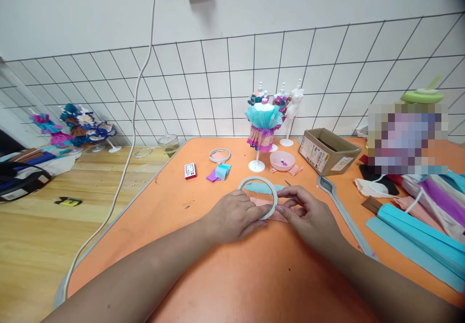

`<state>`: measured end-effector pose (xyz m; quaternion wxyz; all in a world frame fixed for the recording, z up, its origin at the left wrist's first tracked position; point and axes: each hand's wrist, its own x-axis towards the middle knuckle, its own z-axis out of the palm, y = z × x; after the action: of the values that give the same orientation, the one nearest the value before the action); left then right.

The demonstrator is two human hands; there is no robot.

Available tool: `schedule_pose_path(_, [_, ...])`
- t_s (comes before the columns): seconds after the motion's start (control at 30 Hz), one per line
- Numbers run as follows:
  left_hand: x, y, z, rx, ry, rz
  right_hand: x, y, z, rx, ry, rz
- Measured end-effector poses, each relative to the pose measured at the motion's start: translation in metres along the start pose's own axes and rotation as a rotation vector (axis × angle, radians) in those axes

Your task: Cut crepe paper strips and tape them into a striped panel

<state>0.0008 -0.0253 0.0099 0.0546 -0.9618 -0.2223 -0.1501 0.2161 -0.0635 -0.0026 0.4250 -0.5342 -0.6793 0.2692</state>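
Note:
A white tape roll (273,190) is tilted up above the orange table, between my hands. My left hand (236,216) is closed on its lower left side, with fingers reaching to the inside of the ring. At its right edge my right hand (308,216) is closed, thumb and fingertips pinching there; whether a loose tape end is between them is hidden. Under and behind the roll lie a light blue paper piece (259,188) and a pale pink paper piece (280,215), both partly covered. A small pointed tool (288,183) shows just beyond my right fingers.
Behind stands a mini mannequin in a paper dress (262,136), near a pink bowl (282,161) and a cardboard box (327,153). Further left are another tape roll (220,156), paper scraps (222,172) and a small red-and-white box (190,170). Blue paper (425,236) lies right; a white cable (136,100) hangs left.

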Motion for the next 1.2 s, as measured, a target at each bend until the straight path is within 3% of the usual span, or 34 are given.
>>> schedule_pose_path(0.27, [-0.001,-0.003,0.002,0.024,0.012,0.039,0.005,0.001,-0.004,0.066,-0.119,-0.036])
schedule_pose_path(0.47, [0.000,-0.007,-0.003,-0.030,0.086,-0.025,0.004,0.000,-0.006,-0.035,-0.022,-0.066])
schedule_pose_path(0.73, [-0.003,-0.015,-0.019,-0.100,0.147,-0.085,0.004,-0.006,-0.009,0.314,0.057,0.099])
schedule_pose_path(0.97, [-0.002,-0.016,-0.016,-0.101,0.141,-0.189,0.006,-0.012,-0.017,0.048,0.144,0.127])
schedule_pose_path(1.2, [-0.001,-0.022,-0.018,-0.139,0.181,-0.344,0.005,-0.007,-0.011,0.046,0.071,0.132])
